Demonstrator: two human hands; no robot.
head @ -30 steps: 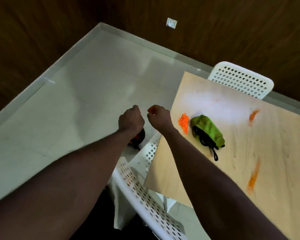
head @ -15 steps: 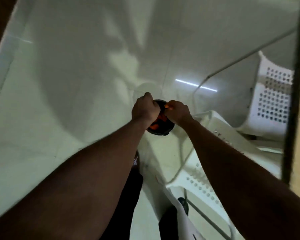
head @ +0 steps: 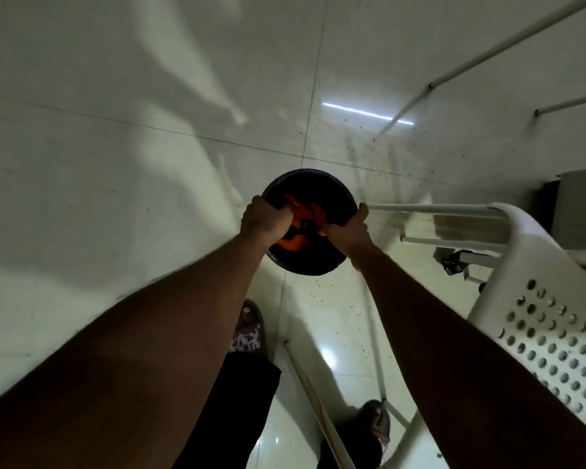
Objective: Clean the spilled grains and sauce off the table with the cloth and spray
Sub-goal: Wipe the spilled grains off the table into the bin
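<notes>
A sandalled foot (head: 249,328) stands on the tiled floor (head: 115,164) beside a white perforated chair (head: 555,333). Further out, the left hand (head: 264,220) and right hand (head: 347,230) meet over a black round container (head: 318,187), probably so that whatever they release falls inside. Both have their fingers curled, but I cannot tell whether they hold anything. Orange grains (head: 293,243) lie in the container. The table, cloth and spray are out of view.
</notes>
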